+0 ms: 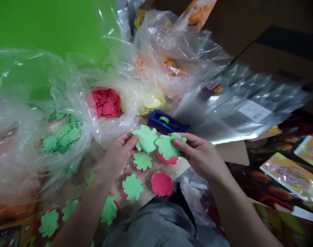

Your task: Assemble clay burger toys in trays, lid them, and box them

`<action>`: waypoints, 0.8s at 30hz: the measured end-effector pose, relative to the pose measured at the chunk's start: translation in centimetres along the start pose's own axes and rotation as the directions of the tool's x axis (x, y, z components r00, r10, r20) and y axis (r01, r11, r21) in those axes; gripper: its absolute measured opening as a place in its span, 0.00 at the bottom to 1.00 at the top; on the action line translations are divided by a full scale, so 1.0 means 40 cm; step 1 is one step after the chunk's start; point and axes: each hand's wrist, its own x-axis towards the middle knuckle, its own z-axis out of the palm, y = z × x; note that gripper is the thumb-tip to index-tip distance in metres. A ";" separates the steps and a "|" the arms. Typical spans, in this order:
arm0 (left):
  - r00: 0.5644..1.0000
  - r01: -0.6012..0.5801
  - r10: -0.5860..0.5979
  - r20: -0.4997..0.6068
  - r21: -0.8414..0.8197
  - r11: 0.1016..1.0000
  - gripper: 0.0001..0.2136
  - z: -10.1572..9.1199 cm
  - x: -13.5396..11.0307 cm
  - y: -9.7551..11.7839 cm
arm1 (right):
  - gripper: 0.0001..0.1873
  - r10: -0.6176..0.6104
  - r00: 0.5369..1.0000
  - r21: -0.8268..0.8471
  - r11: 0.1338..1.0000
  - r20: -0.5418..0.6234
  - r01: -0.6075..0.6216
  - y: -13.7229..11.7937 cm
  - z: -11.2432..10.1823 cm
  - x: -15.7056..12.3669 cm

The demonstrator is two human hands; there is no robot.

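Observation:
Between thumb and fingers, my left hand (122, 151) pinches a light green, wavy-edged foam cutout (146, 139). My right hand (197, 151) is closed on a second green cutout (168, 147), the two pieces side by side and almost touching. Under the right one, part of a red flower-shaped piece shows. Below my hands, green cutouts lie on red pieces, one such stack (132, 187) near the middle. A bare red piece (162, 184) tops another stack near my lap. More green-topped stacks (48, 223) spread to the lower left, partly hidden by my left forearm.
Clear plastic bags hold green pieces (62, 137), red pieces (107, 103), pale yellow pieces (151, 101) and orange pieces (170, 65). A blue tape dispenser (168, 122) stands just beyond my hands. Clear plastic sleeves (230, 106) lie to the right, with printed yellow cards (292, 175) nearer me.

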 end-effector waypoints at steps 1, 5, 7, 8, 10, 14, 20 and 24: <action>0.997 -0.058 0.061 -0.055 0.057 0.997 0.14 -0.001 0.021 -0.005 | 0.20 -0.052 0.995 -0.063 0.997 -0.090 0.047 0.014 -0.024 0.005; 0.910 -0.305 0.408 -0.076 0.545 0.781 0.10 0.002 0.100 -0.058 | 0.23 -0.112 0.971 -0.229 0.972 -0.212 0.062 0.061 -0.096 0.008; 0.843 -0.452 0.508 0.176 0.742 0.495 0.09 0.002 0.133 -0.104 | 0.23 -0.058 0.985 -0.228 0.974 -0.160 0.020 0.072 -0.108 0.000; 0.807 -0.522 0.496 0.321 0.781 0.344 0.10 -0.001 0.145 -0.129 | 0.23 -0.033 0.991 -0.229 0.973 -0.131 0.002 0.074 -0.108 -0.004; 0.747 -0.615 0.415 0.520 0.778 0.131 0.10 -0.008 0.160 -0.172 | 0.22 -0.007 0.997 -0.256 0.966 -0.077 -0.013 0.077 -0.104 -0.007; 0.689 -0.667 0.417 0.592 0.744 0.045 0.10 -0.030 0.137 -0.183 | 0.19 0.018 0.997 -0.340 0.940 0.069 0.007 0.088 -0.086 0.008; 0.570 -0.239 0.820 0.050 0.965 0.107 0.13 -0.169 0.011 0.001 | 0.17 -0.135 0.990 -0.695 0.707 0.048 0.130 0.112 -0.070 0.032; 0.458 0.446 0.735 -0.501 0.844 0.298 0.22 -0.387 -0.018 0.099 | 0.19 -0.228 0.972 -0.798 0.596 -0.060 0.090 0.096 -0.094 0.018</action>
